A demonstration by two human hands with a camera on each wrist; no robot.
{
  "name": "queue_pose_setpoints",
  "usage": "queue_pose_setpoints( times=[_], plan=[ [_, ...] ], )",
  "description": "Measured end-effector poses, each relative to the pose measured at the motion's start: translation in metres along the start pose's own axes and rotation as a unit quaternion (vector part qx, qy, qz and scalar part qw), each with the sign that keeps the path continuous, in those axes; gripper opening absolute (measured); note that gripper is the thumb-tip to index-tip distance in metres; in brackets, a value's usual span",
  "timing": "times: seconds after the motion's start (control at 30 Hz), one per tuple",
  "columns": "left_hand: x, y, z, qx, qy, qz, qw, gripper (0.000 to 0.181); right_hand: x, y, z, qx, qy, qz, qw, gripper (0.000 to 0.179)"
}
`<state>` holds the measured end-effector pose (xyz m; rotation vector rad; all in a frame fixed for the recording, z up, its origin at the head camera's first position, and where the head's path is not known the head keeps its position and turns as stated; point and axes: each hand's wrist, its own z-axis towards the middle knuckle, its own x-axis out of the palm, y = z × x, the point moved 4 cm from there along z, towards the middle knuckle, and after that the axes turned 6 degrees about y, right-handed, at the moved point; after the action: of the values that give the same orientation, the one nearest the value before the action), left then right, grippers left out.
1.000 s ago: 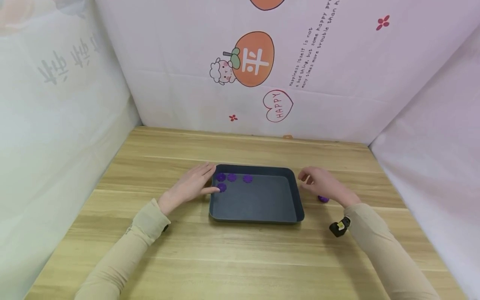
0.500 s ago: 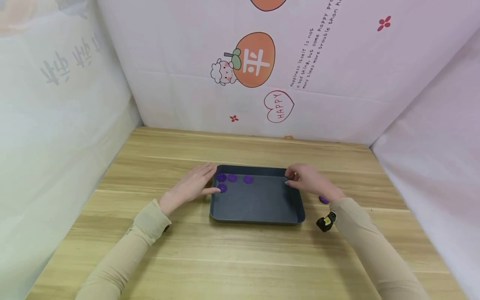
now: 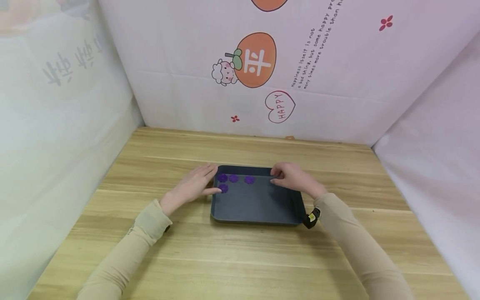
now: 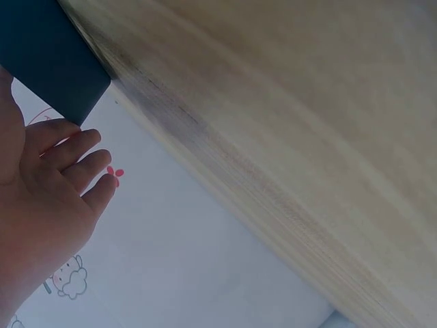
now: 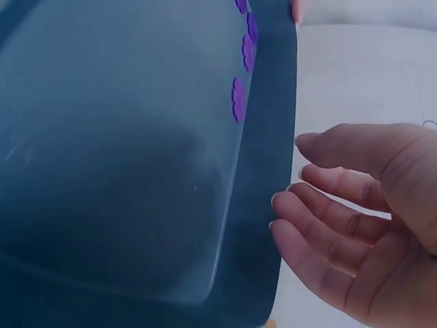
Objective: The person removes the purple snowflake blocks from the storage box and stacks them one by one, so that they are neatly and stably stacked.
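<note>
The right hand [image 3: 294, 177] hangs over the tray [image 3: 258, 204], toward its far right, fingers loosely bent around nothing. The left hand [image 3: 193, 183] rests straight-fingered at its left end. Four discs [image 3: 249, 179] lie in its far left part. The left thumb [image 3: 213, 191] might nudge one; the wrist camera [image 3: 312, 218] could catch its near right corner, sliding all.
</note>
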<state>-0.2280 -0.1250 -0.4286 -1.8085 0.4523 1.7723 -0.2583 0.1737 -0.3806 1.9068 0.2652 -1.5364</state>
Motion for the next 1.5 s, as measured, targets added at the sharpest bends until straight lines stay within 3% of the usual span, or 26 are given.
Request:
queue_pose_setpoints(
  times=[0.33, 0.7, 1.0, 1.5],
  plan=[
    [0.000, 0.001, -0.001, -0.010, 0.011, -0.005, 0.9999, 0.080, 0.018, 0.008, 0.020, 0.032, 0.003, 0.057, 0.9979, 0.022],
    [-0.003, 0.000, -0.002, -0.001, -0.004, -0.004, 1.0000, 0.079, 0.031, 0.015, 0.034, 0.097, 0.008, 0.132, 0.9864, 0.028],
    [-0.003, -0.002, -0.002, 0.003, -0.010, 0.000, 0.9999, 0.078, 0.046, 0.017, 0.041, 0.159, 0.008, 0.143, 0.9769, 0.034],
    [-0.002, -0.003, 0.000, 0.001, -0.007, -0.003, 1.0000, 0.079, 0.056, 0.022, 0.046, 0.180, -0.013, 0.103, 0.9781, 0.037]
  ],
)
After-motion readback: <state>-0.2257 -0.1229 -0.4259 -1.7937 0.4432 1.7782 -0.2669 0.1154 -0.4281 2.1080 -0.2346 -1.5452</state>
